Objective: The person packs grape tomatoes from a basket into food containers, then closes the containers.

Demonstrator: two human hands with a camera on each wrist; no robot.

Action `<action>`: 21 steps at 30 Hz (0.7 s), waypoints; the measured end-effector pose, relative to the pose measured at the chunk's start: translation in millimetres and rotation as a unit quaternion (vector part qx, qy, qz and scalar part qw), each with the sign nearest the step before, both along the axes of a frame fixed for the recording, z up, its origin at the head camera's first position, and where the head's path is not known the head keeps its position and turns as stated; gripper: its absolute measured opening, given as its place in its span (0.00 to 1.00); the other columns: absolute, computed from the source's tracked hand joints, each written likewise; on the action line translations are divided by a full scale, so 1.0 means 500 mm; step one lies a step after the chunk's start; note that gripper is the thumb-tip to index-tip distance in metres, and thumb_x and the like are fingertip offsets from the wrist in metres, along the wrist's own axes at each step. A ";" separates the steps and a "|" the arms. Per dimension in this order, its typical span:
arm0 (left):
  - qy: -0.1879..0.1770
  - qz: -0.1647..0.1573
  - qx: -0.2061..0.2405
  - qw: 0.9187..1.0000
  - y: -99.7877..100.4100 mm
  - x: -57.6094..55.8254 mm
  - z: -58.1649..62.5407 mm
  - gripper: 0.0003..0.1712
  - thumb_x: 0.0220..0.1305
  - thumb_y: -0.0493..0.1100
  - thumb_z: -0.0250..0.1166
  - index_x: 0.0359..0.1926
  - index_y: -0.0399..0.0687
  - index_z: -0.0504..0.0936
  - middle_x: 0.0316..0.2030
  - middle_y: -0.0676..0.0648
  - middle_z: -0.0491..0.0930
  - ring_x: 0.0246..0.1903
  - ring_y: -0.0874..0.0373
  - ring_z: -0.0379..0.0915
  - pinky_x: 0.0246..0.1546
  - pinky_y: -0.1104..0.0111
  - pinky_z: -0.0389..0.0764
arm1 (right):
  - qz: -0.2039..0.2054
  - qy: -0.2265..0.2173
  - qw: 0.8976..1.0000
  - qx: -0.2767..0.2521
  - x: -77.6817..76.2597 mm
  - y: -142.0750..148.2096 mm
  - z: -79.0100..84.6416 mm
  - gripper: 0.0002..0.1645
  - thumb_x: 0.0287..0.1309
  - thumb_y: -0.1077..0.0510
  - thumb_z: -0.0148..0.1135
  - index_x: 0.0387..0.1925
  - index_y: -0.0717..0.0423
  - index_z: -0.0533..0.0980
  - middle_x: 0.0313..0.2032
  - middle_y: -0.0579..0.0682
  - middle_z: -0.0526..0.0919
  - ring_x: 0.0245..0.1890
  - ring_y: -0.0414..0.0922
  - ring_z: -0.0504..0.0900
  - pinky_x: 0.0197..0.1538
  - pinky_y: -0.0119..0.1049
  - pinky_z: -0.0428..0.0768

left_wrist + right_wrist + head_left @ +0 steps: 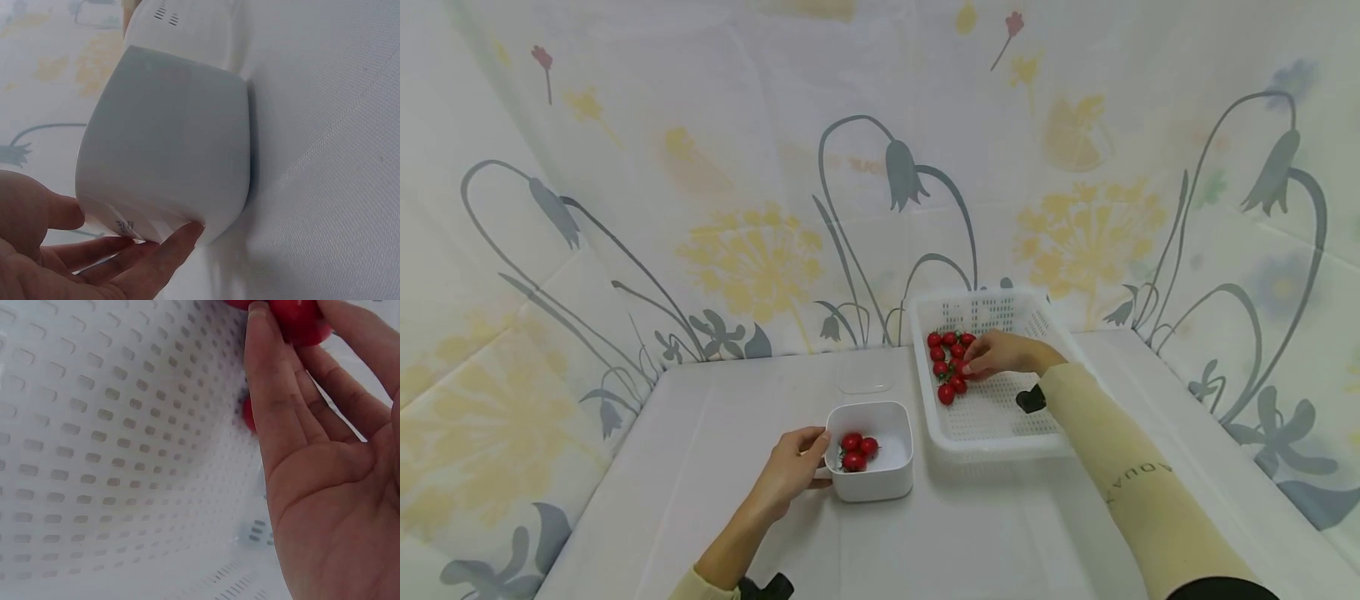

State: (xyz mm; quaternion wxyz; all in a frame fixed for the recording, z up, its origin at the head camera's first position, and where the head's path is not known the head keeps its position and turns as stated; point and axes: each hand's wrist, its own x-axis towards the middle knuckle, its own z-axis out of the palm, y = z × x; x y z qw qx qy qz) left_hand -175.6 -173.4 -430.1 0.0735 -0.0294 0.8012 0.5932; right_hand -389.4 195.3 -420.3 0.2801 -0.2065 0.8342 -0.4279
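Note:
My left hand (796,461) holds a small white square container (876,487) by its left side. Its thumb is near the rim and the other fingers lie along the wall in the left wrist view. Three cherry tomatoes (854,461) lie inside at the left. My right hand (1006,352) reaches into a white perforated plastic basket (1000,451). Between its thumb and fingertips it pinches a red cherry tomato (301,320), seen at the top of the right wrist view. Several more cherry tomatoes (938,353) lie along the left part of the basket floor.
Both vessels stand on a white-covered table (700,467), the basket behind and to the right of the container. A flower-printed curtain (760,125) hangs behind the table and at its sides. A faint rounded outline (865,377) shows behind the container.

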 end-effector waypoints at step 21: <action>0.004 -0.001 0.002 1.000 -0.001 -0.001 -0.004 0.24 0.80 0.41 0.51 0.65 0.24 0.71 0.62 0.26 0.73 0.54 0.34 0.80 0.40 0.54 0.90 | 0.001 -0.048 0.993 -0.106 0.042 -0.018 0.055 0.19 0.70 0.64 0.61 0.56 0.74 0.73 0.50 0.61 0.84 0.52 0.54 0.85 0.60 0.47 0.83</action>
